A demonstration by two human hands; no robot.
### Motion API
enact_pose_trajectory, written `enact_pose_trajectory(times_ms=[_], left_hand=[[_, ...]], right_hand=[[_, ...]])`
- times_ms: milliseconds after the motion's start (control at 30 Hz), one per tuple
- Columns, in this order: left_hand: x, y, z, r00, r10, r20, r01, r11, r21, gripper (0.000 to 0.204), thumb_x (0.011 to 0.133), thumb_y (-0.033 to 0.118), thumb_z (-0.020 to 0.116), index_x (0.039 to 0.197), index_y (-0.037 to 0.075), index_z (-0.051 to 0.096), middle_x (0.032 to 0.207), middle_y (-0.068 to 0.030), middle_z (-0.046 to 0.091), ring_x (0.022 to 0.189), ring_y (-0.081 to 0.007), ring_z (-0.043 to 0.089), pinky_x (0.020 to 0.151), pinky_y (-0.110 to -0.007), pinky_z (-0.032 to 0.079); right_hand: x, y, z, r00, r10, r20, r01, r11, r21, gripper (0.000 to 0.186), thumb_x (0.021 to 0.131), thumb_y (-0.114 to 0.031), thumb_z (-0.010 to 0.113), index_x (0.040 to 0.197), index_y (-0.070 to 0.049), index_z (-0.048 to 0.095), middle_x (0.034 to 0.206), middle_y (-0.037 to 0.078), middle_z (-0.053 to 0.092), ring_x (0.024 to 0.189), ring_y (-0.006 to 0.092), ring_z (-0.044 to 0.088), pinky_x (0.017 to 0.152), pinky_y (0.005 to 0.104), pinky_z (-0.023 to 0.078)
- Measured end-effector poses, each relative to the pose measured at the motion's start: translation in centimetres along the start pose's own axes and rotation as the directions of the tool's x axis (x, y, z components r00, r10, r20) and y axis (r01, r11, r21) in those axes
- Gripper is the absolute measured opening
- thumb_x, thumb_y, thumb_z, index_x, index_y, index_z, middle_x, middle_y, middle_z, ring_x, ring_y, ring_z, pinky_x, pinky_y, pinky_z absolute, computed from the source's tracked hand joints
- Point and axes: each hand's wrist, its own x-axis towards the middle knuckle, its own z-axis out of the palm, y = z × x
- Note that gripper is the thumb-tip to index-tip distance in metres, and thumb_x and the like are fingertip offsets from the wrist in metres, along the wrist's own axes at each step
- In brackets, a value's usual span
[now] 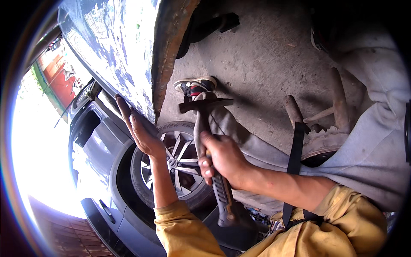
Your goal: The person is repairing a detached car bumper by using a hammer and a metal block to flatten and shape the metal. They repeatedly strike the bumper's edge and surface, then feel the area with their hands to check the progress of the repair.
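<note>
My right hand [224,159] grips the handle of a body hammer [205,115], whose dark flat head points up toward the rusty edge of a car body panel [171,43]. Flat against the lower edge of that worn, blue-and-white patched panel [115,51] lies my left hand [139,128], fingers stretched out and holding nothing. Both forearms come out of yellow sleeves [184,231]. The hammer's grip is black and ribbed, sticking out below my fist.
A dark car with an alloy wheel [180,167] stands behind my hands. My grey trouser leg [368,145] and sneaker [195,85] rest on the concrete floor [265,55]. A rusty metal stand [334,103] lies at right. A black strap [294,158] crosses my arm.
</note>
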Motion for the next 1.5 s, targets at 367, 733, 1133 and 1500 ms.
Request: enact_pose_trajectory(times_ms=[367, 733, 1133, 1500], left_hand=[[-0.7, -4.3, -3.5, 0.896, 0.374, 0.238, -0.434, 0.632, 0.642, 0.032, 0.094, 0.002, 0.041, 0.126, 0.003, 0.042, 0.139, -0.0231, 0.037, 0.128, -0.0409, 0.038, 0.104, -0.047, 0.032], [-2.0, -4.8, -4.3, 0.924, 0.339, 0.175, -0.342, 0.532, 0.775, 0.048, 0.078, 0.002, 0.063, 0.122, -0.005, 0.046, 0.115, -0.0204, 0.054, 0.103, -0.0319, 0.055, 0.089, -0.037, 0.044], [0.6, 0.5, 0.3, 0.999, 0.002, -0.047, -0.006, 0.997, -0.083, 0.060, 0.091, 0.026, 0.032, 0.141, -0.006, 0.022, 0.149, -0.0172, 0.021, 0.140, -0.0266, 0.014, 0.113, -0.038, 0.006], [-0.1, -1.2, -3.5, 0.946, 0.075, -0.316, -0.071, 0.997, 0.025, 0.042, 0.098, 0.025, 0.036, 0.119, -0.005, 0.056, 0.127, -0.0191, 0.053, 0.123, -0.0297, 0.047, 0.104, -0.037, 0.032]], right_hand=[[1.8, -3.9, -4.1, 0.989, -0.114, 0.090, 0.137, 0.937, -0.321, 0.038, 0.098, -0.028, 0.037, 0.068, -0.005, 0.040, 0.048, 0.002, 0.042, 0.035, 0.0117, 0.045, 0.033, 0.0282, 0.042], [2.1, -1.9, -3.9, 0.987, 0.016, 0.160, 0.031, 0.956, -0.291, 0.037, 0.099, -0.033, 0.036, 0.075, -0.005, 0.043, 0.051, 0.002, 0.042, 0.038, 0.0107, 0.044, 0.035, 0.0279, 0.042], [1.4, -1.6, -2.3, 0.998, 0.068, 0.014, -0.058, 0.926, -0.372, 0.036, 0.096, -0.035, 0.042, 0.075, -0.006, 0.042, 0.054, 0.002, 0.042, 0.038, 0.0130, 0.043, 0.036, 0.0309, 0.041], [4.7, -5.5, -5.7, 0.894, -0.291, -0.341, 0.188, 0.934, -0.305, 0.028, 0.092, -0.035, 0.048, 0.073, -0.015, 0.042, 0.056, -0.005, 0.036, 0.044, 0.0075, 0.037, 0.044, 0.0257, 0.035]])
